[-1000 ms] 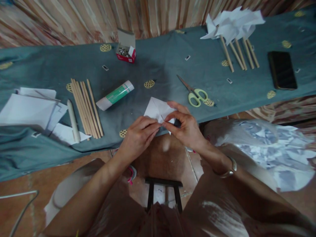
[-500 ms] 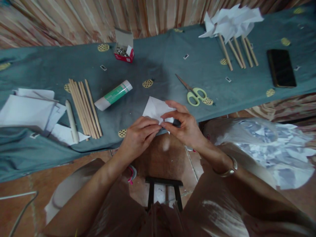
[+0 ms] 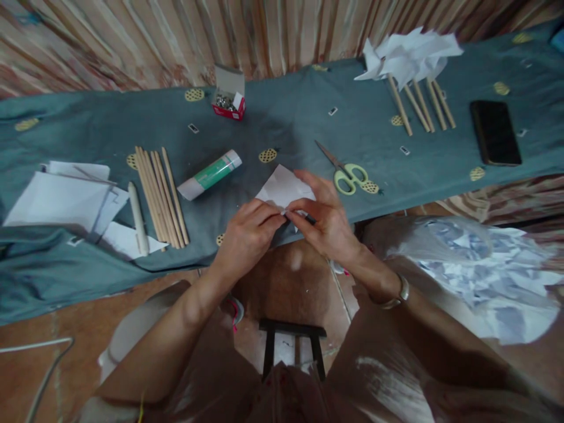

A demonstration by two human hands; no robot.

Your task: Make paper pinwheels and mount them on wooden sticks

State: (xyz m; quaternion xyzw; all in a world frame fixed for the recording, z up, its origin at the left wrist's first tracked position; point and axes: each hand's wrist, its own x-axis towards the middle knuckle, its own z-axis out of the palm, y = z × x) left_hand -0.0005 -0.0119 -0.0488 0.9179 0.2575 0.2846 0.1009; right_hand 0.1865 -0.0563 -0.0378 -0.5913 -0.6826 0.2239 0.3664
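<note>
A small white sheet of paper with creases lies at the table's near edge, between my two hands. My left hand is closed on the paper's lower left side, its fingertips pinched together. From the right, my right hand pinches the paper's near edge with thumb and forefinger, while its other fingers curl over the right side. The two sets of fingertips almost meet, and they hide the paper's near part. Green-handled scissors rest to the right of my right hand. A green and white glue stick lies to the left.
Several wooden sticks, a white pen-like tool and stacked paper lie at left. A red box of metal pins stands behind. White paper pinwheels on sticks and a phone are at right. A plastic bag of paper scraps sits below.
The camera view has shifted slightly, so the table's things appear lower. Both hands still pinch the paper, with the fingertips moved a little at its near edge.
</note>
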